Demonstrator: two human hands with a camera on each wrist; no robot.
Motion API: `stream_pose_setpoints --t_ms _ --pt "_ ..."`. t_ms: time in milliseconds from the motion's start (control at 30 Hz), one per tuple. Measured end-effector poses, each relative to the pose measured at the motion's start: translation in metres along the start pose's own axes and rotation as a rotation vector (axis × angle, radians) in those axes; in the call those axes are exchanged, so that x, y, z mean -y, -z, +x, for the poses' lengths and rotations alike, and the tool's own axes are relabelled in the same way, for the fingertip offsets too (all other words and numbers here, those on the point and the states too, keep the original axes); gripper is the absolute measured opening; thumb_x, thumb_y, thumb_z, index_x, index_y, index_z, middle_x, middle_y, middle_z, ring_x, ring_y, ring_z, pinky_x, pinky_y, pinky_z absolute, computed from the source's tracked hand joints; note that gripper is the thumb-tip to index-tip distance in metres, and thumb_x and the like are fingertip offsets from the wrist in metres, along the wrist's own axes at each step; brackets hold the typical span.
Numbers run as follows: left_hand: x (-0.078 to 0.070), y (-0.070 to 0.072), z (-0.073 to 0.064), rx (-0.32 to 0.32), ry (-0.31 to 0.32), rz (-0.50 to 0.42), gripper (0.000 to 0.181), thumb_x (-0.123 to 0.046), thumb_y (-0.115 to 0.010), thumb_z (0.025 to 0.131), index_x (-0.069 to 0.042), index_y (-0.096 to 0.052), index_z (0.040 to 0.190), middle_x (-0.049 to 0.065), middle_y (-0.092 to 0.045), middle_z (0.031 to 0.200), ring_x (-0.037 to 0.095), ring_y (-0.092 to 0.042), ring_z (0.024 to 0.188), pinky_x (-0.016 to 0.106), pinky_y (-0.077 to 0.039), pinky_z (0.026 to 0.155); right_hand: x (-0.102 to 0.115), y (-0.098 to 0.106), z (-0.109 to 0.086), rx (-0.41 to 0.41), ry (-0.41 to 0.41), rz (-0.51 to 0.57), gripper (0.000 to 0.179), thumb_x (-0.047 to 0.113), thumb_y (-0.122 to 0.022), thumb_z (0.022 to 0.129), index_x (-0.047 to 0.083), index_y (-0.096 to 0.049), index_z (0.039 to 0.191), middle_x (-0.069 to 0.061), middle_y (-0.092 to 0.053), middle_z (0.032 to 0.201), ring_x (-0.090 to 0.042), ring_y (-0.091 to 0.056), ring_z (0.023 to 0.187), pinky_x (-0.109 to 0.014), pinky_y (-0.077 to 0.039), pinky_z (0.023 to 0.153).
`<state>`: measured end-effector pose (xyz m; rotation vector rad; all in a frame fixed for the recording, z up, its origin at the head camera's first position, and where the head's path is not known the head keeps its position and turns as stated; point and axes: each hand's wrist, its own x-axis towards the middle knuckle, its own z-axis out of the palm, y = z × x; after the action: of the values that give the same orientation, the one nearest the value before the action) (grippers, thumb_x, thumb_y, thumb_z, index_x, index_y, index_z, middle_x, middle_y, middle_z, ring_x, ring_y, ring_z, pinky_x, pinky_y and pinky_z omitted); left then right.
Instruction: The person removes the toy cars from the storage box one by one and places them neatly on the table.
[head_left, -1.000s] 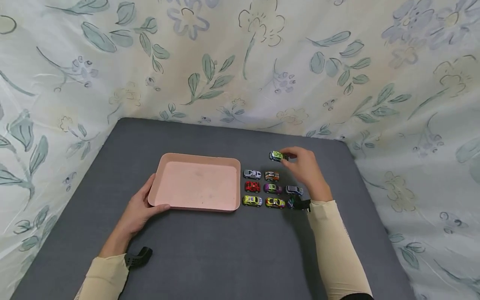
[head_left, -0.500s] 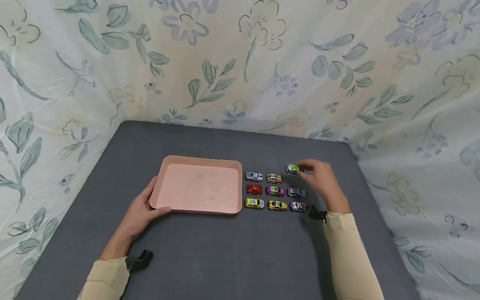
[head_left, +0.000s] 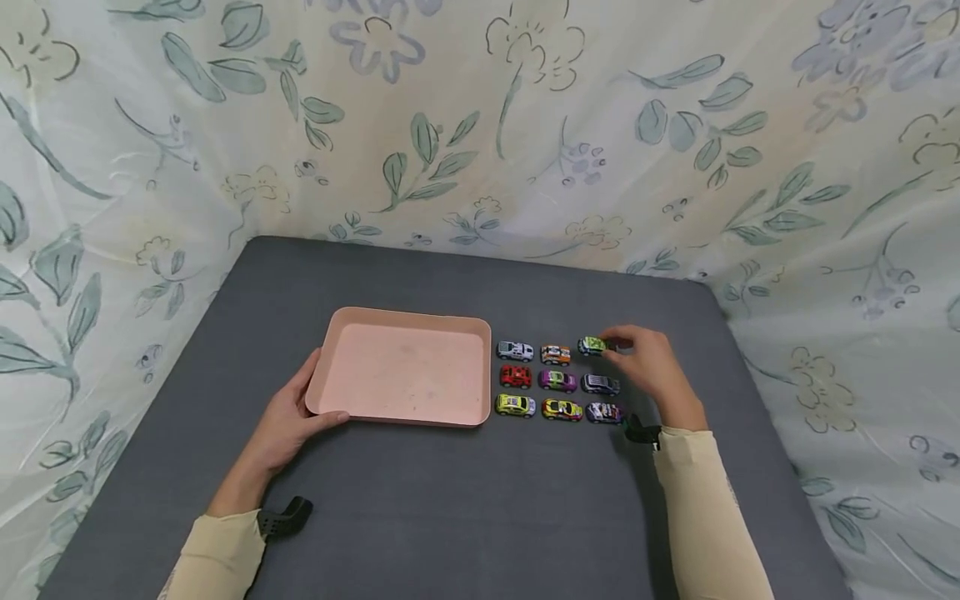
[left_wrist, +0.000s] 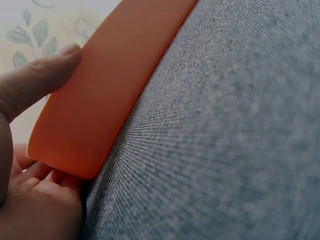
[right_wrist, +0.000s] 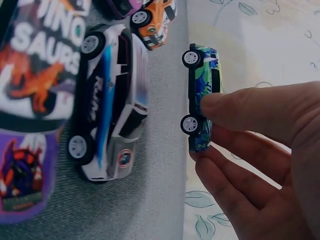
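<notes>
My left hand holds the left end of a shallow pink tray. In the left wrist view its thumb lies on the tray's outer wall, with the other fingers around the corner. My right hand pinches a green toy car between thumb and fingers, at the right end of the back row of cars. The right wrist view shows this car's blue-green side and two wheels. Just in front of it is a dark-roofed silver toy car.
Several toy cars stand in rows right of the tray, among them a white one, an orange one, a red one, a purple one and a yellow one. A floral curtain hangs behind the grey table.
My right hand has moved the green car right and toward me, to the right end of the back row. The left hand has stayed on the tray.
</notes>
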<state>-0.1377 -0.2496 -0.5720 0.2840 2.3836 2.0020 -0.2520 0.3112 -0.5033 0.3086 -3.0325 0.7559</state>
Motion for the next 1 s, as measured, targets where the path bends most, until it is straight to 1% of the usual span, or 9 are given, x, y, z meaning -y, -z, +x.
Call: stream_pose_setpoints --t_ms 133,300,500,800,1000 --pt "-0.001 0.000 -0.001 -0.003 -0.007 0.003 0.114 0.004 -0.085 0.092 -0.002 -0.006 0.174 0.018 -0.011 0.180 0.047 -0.017 0.160 0.011 -0.038 0.108 -0.003 -0.004 0.001 0.024 -0.002 -0.004 0.030 0.009 -0.076 0.102 0.005 -0.076 0.131 -0.020 -0.073 0.130 -0.044 -0.067 0.121 -0.063 -0.051 0.100" --pt "0.001 0.000 -0.002 -0.004 -0.006 0.024 0.114 0.003 -0.086 0.091 -0.004 -0.008 0.174 0.017 -0.013 0.179 0.047 -0.021 0.159 0.011 -0.039 0.107 -0.008 -0.012 0.001 0.060 -0.002 -0.003 0.028 0.009 -0.077 0.101 0.004 -0.077 0.129 -0.020 -0.074 0.129 -0.043 -0.068 0.119 -0.061 -0.052 0.100" --pt "0.002 -0.001 -0.004 -0.006 0.007 0.024 0.115 0.001 -0.087 0.091 -0.005 -0.009 0.175 0.017 -0.014 0.179 0.047 -0.024 0.159 0.010 -0.040 0.106 -0.012 -0.017 -0.003 0.067 0.000 -0.003 0.028 0.009 -0.077 0.101 0.004 -0.078 0.128 -0.020 -0.075 0.126 -0.041 -0.069 0.116 -0.061 -0.053 0.098" --pt "-0.001 -0.001 -0.003 0.000 0.019 0.018 0.116 0.000 -0.088 0.090 -0.007 -0.009 0.175 0.015 -0.014 0.179 0.045 -0.024 0.159 0.010 -0.040 0.105 -0.012 -0.021 -0.008 0.075 -0.027 -0.005 0.028 0.010 -0.077 0.102 0.004 -0.077 0.130 -0.020 -0.074 0.127 -0.041 -0.069 0.117 -0.061 -0.054 0.097" --pt "0.000 0.000 0.002 0.004 -0.005 0.001 0.116 0.003 -0.088 0.090 -0.006 -0.008 0.175 0.015 -0.014 0.180 0.045 -0.023 0.160 0.012 -0.040 0.107 -0.015 -0.022 -0.005 0.062 -0.031 0.016 0.030 0.011 -0.077 0.102 0.005 -0.076 0.131 -0.020 -0.074 0.129 -0.041 -0.069 0.118 -0.061 -0.053 0.098"
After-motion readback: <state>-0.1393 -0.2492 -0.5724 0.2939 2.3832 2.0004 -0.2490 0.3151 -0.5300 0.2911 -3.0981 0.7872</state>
